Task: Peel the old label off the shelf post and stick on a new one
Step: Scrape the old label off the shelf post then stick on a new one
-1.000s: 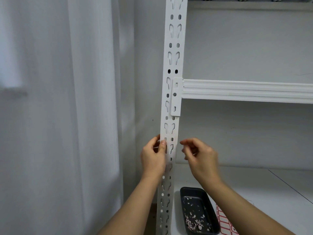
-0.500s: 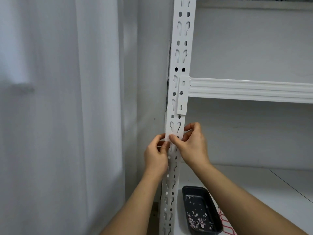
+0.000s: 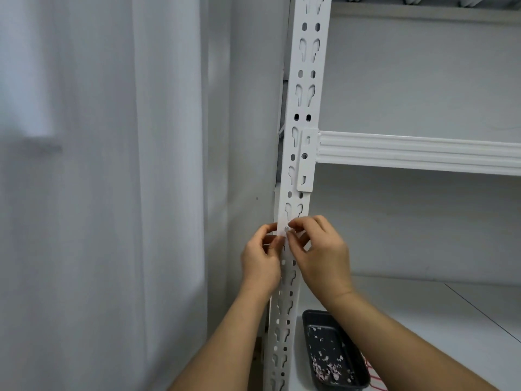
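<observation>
We see both hands up at the white shelf post (image 3: 298,165), just below the bracket of the cross beam (image 3: 417,155). Left hand (image 3: 260,263) sits on the post's left edge, fingers curled, thumb and forefinger close together at that edge; its grip looks nearly closed, but we cannot tell if it pinches anything or only steadies the post. Right hand (image 3: 318,255) comes across the post's front, fingers bent, thumb and forefinger tips pinched tight on a small pale bit right at the post face, near one slot. We take that bit for the label (image 3: 286,229), though it is too small and blurred to be sure, and we cannot tell if it is stuck on or lifted. The two hands almost touch at the fingertips.

Lower down, on the shelf board (image 3: 423,306) right of the post, lies a dark tray (image 3: 310,320) holding pale scraps (image 3: 328,365). A red-and-white sheet (image 3: 373,376) pokes out from behind the right forearm, just beside the tray. A white curtain (image 3: 112,193) hangs on the left.
</observation>
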